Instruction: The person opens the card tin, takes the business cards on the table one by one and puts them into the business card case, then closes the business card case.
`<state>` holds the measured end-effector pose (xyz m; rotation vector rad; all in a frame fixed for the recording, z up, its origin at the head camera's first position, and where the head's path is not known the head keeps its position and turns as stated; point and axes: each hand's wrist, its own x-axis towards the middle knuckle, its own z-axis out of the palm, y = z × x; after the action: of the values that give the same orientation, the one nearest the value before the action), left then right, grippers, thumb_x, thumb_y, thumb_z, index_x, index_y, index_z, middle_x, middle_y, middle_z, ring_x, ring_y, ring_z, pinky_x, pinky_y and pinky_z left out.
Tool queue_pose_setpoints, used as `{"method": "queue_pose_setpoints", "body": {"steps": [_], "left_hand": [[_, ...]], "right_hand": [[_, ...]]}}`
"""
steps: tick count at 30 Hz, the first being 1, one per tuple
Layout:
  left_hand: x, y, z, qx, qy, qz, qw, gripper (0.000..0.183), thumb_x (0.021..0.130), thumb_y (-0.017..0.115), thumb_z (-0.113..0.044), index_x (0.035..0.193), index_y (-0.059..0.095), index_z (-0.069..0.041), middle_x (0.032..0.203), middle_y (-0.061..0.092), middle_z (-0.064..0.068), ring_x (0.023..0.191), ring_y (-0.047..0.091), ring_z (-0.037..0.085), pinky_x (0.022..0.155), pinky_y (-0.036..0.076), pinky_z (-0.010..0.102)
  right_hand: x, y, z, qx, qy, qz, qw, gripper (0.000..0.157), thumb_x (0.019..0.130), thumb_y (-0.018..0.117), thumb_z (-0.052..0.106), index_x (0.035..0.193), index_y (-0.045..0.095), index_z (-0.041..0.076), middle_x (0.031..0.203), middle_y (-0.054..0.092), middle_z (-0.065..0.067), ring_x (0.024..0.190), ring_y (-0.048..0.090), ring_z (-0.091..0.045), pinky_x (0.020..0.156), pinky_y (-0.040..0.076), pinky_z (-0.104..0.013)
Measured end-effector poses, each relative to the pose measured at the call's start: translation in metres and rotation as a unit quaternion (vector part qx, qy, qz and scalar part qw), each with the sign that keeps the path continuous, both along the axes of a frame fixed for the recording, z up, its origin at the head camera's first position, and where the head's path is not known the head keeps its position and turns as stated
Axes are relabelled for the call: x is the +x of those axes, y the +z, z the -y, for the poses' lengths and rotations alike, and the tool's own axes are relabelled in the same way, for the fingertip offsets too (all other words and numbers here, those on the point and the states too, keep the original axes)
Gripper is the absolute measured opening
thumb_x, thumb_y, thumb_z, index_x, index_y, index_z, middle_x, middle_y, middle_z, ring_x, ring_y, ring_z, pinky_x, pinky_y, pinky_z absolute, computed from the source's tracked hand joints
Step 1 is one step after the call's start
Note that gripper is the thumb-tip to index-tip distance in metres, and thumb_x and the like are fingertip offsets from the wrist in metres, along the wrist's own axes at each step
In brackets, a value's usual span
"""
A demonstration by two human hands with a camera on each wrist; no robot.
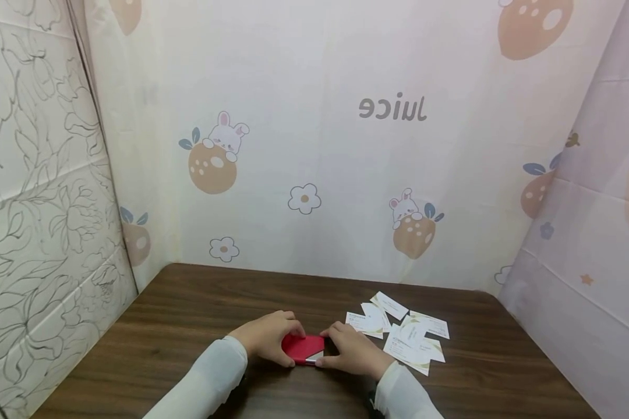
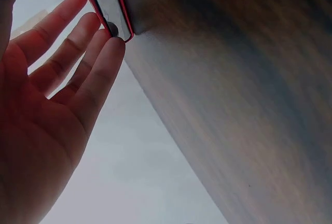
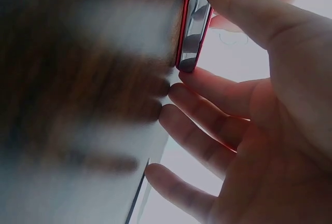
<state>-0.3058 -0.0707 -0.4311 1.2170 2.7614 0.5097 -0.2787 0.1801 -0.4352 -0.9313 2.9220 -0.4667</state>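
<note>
A red card case (image 1: 301, 347) with a silver metal corner and edge lies flat on the table in the head view, between both hands. My left hand (image 1: 272, 337) holds its left end, thumb at the near edge and fingers at the far edge. From the other side my right hand (image 1: 355, 351) grips the right end between thumb and index finger. Up close in the left wrist view, fingertips rest at the shiny edge of the case (image 2: 109, 6). The right wrist view shows the mirror-like side of the case (image 3: 194, 35), with the other fingers spread below it.
Several white business cards (image 1: 406, 350) with gold trim lie scattered and overlapping to the right, just beyond my right hand. The dark wooden table (image 1: 215, 291) ends at a patterned curtain (image 1: 304, 139) at the back, with similar sheets at the left and right.
</note>
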Motion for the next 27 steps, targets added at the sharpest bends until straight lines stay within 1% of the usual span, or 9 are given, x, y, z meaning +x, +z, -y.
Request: {"method": "queue_pose_setpoints", "body": {"steps": [5,13,20,27], "left_hand": [[-0.0011,-0.0010,0.0001,-0.003,-0.001,-0.004,1.0000,0.043,0.076,0.086,-0.037,0.114,0.070,-0.023,0.103,0.057,-0.013,0.093,0.050,0.004,0.080,0.049,0.020],[-0.0034,-0.0002,-0.0008,-0.004,-0.006,-0.013,0.9999,0.041,0.074,0.085,-0.034,0.111,0.070,-0.023,0.099,0.056,-0.014,0.087,0.049,0.003,0.075,0.048,0.019],[-0.0071,0.0036,0.0022,0.026,-0.014,0.019,0.9994,0.034,0.077,0.079,-0.030,0.108,0.072,-0.020,0.095,0.059,-0.013,0.082,0.055,0.003,0.073,0.049,0.020],[-0.0084,0.0072,0.0020,0.024,-0.012,0.036,0.9990,0.030,0.078,0.079,-0.031,0.105,0.072,-0.022,0.092,0.059,-0.014,0.082,0.055,0.002,0.074,0.049,0.020]], "right_hand": [[0.0011,0.0007,0.0015,0.000,-0.003,-0.002,1.000,0.058,0.085,0.076,0.052,0.124,0.066,0.009,0.110,0.060,-0.002,0.102,0.057,-0.021,0.088,0.051,-0.040],[0.0007,0.0018,0.0025,-0.002,-0.008,0.002,1.000,0.058,0.085,0.076,0.052,0.122,0.067,0.009,0.109,0.061,-0.002,0.101,0.057,-0.021,0.088,0.051,-0.041],[0.0009,0.0022,0.0025,0.000,-0.010,0.004,1.000,0.060,0.084,0.076,0.054,0.123,0.067,0.009,0.110,0.061,-0.002,0.103,0.057,-0.022,0.089,0.051,-0.042],[0.0015,0.0017,0.0024,0.006,-0.017,0.001,1.000,0.062,0.084,0.076,0.053,0.126,0.067,0.008,0.113,0.062,-0.004,0.104,0.058,-0.024,0.090,0.051,-0.044]]}}
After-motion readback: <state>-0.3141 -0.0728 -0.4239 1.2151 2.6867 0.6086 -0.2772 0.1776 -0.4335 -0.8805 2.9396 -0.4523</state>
